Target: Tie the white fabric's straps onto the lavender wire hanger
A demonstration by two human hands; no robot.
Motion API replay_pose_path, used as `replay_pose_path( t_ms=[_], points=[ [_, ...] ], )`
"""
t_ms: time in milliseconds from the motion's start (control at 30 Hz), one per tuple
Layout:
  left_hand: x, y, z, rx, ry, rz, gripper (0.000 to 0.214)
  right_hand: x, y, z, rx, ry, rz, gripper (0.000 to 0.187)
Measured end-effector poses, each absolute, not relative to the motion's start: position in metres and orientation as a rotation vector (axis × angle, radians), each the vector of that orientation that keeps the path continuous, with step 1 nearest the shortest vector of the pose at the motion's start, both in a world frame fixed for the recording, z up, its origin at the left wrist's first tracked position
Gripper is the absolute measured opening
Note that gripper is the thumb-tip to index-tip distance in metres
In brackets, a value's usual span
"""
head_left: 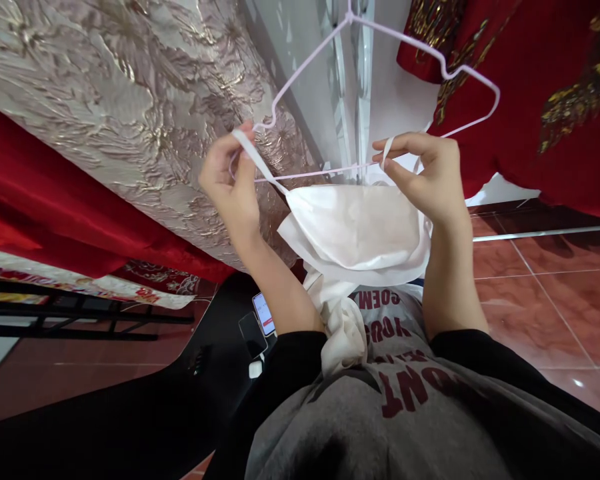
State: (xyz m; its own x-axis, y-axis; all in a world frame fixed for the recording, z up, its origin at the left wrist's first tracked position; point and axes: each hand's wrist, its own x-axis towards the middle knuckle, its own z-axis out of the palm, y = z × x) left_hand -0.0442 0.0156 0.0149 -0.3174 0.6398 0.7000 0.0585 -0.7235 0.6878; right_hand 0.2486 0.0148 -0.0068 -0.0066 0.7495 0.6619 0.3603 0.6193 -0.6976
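Observation:
A pale pink clothes hanger [390, 30] hangs upright in front of me. My left hand [233, 177] is closed around its left end, with one thin strap [260, 160] of a white satin garment looped over the fingers. Lower right of the hanger's middle, my right hand [420, 167] pinches the other strap [387, 152] between thumb and fingers, close to the hanger's bottom bar. Between my hands the garment's top edge [355, 193] droops open below the bar. Its lower part [345, 333] bunches against my shirt.
Beige embossed fabric [145, 100] and red cloth [80, 207] hang at left. A red garment with gold decoration [520, 87] hangs at right. Two phones [253, 335] and a small white case [255, 369] lie on a black surface [195, 400]. Reddish tiles [545, 293] cover the floor.

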Motion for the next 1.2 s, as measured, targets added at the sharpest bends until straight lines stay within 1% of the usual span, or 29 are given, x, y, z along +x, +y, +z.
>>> replay_pose_path(
  t_ms=[100,233,300,433,533,600,633,700,733,767,800,867,933,1000,1067,1200],
  points=[
    [-0.039,0.024,0.038,1.643,1.005,1.905,0.022,0.251,0.015,-0.007,-0.946,-1.602,0.361,0.014],
    [-0.035,0.033,0.058,1.735,1.197,1.756,0.042,0.254,0.016,-0.008,-0.935,-1.621,0.359,0.011],
    [-0.036,0.036,0.058,1.688,1.274,1.763,0.046,0.253,0.017,-0.008,-0.929,-1.640,0.359,0.010],
    [-0.039,0.037,0.037,1.454,1.274,1.919,0.043,0.252,0.018,-0.009,-0.926,-1.677,0.408,0.015],
    [-0.029,0.034,0.010,1.072,1.078,2.142,0.029,0.250,0.017,-0.009,-0.934,-1.677,0.424,0.014],
    [-0.018,0.034,-0.008,0.878,0.966,2.211,0.025,0.247,0.016,-0.010,-0.928,-1.680,0.426,0.012],
    [-0.012,0.034,-0.015,0.897,0.940,2.220,0.029,0.246,0.016,-0.011,-0.918,-1.678,0.424,0.011],
    [-0.004,0.037,-0.025,0.978,0.936,2.205,0.048,0.244,0.020,-0.014,-0.888,-1.639,0.401,0.011],
    [-0.002,0.039,-0.027,1.002,0.949,2.198,0.055,0.246,0.024,-0.017,-0.872,-1.594,0.385,0.013],
    [-0.002,0.039,-0.028,0.998,0.965,2.193,0.057,0.249,0.029,-0.019,-0.853,-1.526,0.360,0.016],
    [-0.002,0.040,-0.027,0.968,0.978,2.191,0.054,0.254,0.036,-0.022,-0.822,-1.427,0.312,0.019],
    [-0.004,0.038,-0.022,0.884,0.966,2.187,0.039,0.272,0.051,-0.027,-0.737,-1.189,0.168,0.023],
    [-0.006,0.034,-0.016,0.829,0.910,2.180,0.027,0.294,0.065,-0.030,-0.667,-0.985,0.027,0.023],
    [-0.007,0.030,-0.011,0.815,0.850,2.162,0.028,0.316,0.073,-0.030,-0.675,-0.944,-0.007,0.023],
    [-0.007,0.028,-0.008,0.804,0.819,2.148,0.030,0.330,0.075,-0.026,-0.722,-1.019,0.041,0.023],
    [-0.008,0.025,-0.007,0.810,0.798,2.126,0.032,0.330,0.070,-0.006,-0.812,-1.150,0.158,0.017]
  ],
)
